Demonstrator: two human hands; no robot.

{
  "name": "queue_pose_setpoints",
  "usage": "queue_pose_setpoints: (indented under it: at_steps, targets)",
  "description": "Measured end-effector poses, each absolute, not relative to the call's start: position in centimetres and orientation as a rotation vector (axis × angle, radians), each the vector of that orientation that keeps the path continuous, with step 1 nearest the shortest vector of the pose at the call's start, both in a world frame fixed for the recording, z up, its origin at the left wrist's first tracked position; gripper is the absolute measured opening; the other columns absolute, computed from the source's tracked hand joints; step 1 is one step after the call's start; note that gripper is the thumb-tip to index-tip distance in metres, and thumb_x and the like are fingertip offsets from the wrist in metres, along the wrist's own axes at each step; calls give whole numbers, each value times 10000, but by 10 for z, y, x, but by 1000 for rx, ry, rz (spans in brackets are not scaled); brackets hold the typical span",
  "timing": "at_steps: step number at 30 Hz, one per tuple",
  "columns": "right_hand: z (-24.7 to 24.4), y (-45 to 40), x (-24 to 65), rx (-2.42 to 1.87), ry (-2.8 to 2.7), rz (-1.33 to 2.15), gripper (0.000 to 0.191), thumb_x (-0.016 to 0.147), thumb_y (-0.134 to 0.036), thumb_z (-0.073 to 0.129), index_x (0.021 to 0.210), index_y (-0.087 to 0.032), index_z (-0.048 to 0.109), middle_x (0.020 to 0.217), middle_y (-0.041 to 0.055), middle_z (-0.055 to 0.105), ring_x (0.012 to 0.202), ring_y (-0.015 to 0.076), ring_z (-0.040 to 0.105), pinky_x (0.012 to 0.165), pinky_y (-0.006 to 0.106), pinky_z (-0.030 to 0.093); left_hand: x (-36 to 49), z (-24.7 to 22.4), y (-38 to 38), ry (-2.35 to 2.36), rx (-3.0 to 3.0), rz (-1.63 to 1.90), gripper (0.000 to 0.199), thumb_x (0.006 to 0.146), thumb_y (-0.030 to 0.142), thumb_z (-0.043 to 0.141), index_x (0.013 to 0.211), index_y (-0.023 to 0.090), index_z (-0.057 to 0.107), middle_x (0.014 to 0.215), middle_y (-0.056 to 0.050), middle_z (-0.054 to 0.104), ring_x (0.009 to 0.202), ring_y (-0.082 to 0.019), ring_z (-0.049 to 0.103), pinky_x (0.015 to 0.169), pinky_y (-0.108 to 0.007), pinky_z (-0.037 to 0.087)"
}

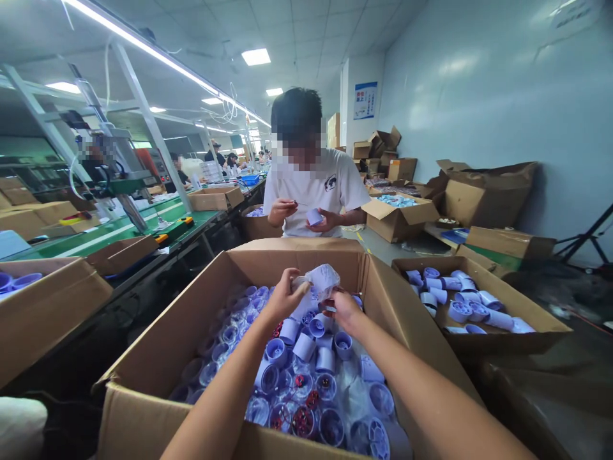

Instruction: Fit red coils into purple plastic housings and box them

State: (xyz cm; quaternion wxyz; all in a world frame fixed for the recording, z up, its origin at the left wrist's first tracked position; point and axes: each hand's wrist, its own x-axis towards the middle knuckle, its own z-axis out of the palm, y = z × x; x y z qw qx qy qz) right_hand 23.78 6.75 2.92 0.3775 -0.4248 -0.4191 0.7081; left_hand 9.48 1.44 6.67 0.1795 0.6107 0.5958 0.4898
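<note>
Above a large cardboard box [163, 338] full of pale purple plastic cups, both of my hands are raised near its far side. My left hand [288, 295] pinches a clear plastic bag [302, 300] at its left part. My right hand [339, 303] holds a pale cup [324, 277] wrapped in clear plastic, with fingers under its lower right side. Loose cups [304, 347] lie below my hands, some in clear bags. Several cups near the front hold small red and black parts [302, 421].
Across the box a person in a white shirt [330, 185] holds a cup and a small part. A shallow box of cups [502, 345] stands at the right, another box [52, 306] at the left. A green conveyor [177, 207] runs along the left.
</note>
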Motion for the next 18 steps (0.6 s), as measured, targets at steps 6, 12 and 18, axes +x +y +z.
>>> queue_pose_setpoints:
  at_steps: [6, 12, 18]
  targets:
    - [22, 66, 239, -1166, -1428, 1819, 143, 776, -240, 481, 721, -186, 601, 609, 4, 623, 494, 103, 540, 444, 196, 378, 95, 68, 18, 1659, 1599, 1447, 271, 739, 421, 561, 646, 165, 560, 561, 43, 477, 543, -90, 420, 521, -205, 330]
    - [-10, 99, 265, -1351, -1732, 1736, 271, 567, -84, 691, 427, -214, 499, 310, -86, 355, 372, 86, 449, 407, 190, 318, 90, 74, 16, 1357, 1071, 1292, 336, 556, 438, 730, 703, 152, 630, 551, 34, 528, 452, -69, 432, 451, -192, 313]
    - [-62, 83, 262, -1275, -1679, 1770, 170, 591, -314, 743, 531, -265, 591, 365, -71, 444, 335, 124, 470, 347, 236, 356, 97, 76, 16, 1315, 1019, 1260, 331, 550, 432, 740, 645, 150, 596, 513, 36, 509, 418, -62, 400, 421, -198, 260]
